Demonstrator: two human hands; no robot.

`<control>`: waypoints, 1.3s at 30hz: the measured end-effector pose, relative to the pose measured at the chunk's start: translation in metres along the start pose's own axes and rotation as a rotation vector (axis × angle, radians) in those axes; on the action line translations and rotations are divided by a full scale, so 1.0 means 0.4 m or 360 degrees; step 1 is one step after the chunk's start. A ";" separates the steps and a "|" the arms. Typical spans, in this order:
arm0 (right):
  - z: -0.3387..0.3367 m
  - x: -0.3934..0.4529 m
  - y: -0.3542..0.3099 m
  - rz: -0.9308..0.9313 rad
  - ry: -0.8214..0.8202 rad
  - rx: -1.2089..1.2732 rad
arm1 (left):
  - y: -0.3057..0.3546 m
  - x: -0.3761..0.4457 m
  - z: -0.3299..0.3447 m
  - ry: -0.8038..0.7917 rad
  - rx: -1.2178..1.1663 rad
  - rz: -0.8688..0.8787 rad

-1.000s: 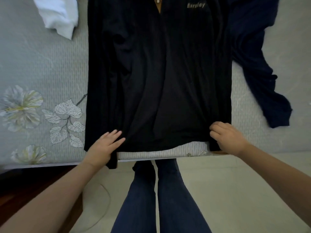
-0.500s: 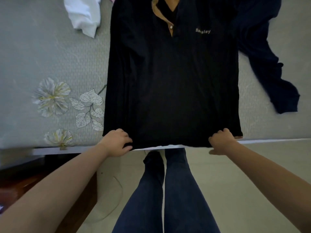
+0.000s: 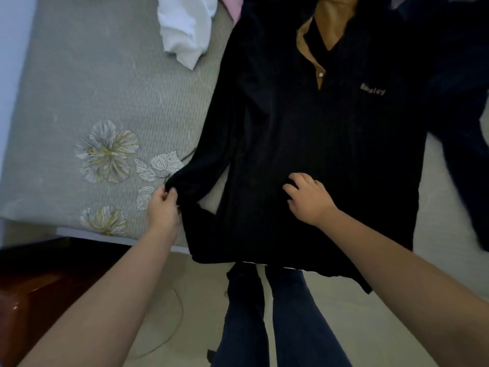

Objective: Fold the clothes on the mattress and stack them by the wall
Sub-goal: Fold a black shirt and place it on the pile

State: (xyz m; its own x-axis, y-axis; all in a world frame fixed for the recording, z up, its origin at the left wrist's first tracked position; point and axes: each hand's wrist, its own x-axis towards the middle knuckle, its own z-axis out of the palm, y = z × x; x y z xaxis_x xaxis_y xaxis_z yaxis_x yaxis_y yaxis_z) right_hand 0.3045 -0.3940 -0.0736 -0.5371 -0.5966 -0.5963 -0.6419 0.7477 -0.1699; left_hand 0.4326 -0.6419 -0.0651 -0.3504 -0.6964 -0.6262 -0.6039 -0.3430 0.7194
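The black shirt (image 3: pixel 317 160) is spread on the mattress (image 3: pixel 92 88), hem overhanging its near edge; its sleeve end is pinched by the left hand (image 3: pixel 162 207), while the right hand (image 3: pixel 308 198) is rested loosely curled on the shirt

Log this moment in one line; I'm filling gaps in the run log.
step: folding black shirt | left hand: pinches sleeve | right hand: rests on shirt front

txt: 1 item | on: black polo shirt (image 3: pixel 330 154), chest, wearer's left side, just beside the tan button placket (image 3: pixel 316 67) | light embroidered letters | reads approx "B‑‑sley", middle letters blurred, can't confirm | no other txt, nos. or labels legible elsewhere in view
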 end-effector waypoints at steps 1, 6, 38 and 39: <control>-0.011 0.010 0.007 -0.0009 0.0007 0.0031 | 0.036 0.007 -0.014 0.0033 -0.0225 -0.0030; -0.093 0.050 0.048 -0.0053 -0.0154 0.0450 | 0.228 0.013 -0.035 0.0183 -0.0789 0.0068; -0.184 0.125 0.258 0.0010 0.0557 0.0006 | 0.288 0.101 0.501 -0.0622 0.2517 0.1329; -0.187 0.102 0.283 0.0035 0.0770 0.0062 | 0.286 0.107 0.502 -0.0606 0.2616 0.1334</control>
State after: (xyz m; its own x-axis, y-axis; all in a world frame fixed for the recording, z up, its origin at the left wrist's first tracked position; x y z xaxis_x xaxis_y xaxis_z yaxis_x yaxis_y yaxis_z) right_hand 0.1689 -0.3553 -0.0585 -0.7490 -0.6407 -0.1686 -0.6115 0.7665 -0.1964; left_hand 0.2047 -0.5846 -0.0698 -0.8584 -0.1036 -0.5025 -0.1271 0.9918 0.0126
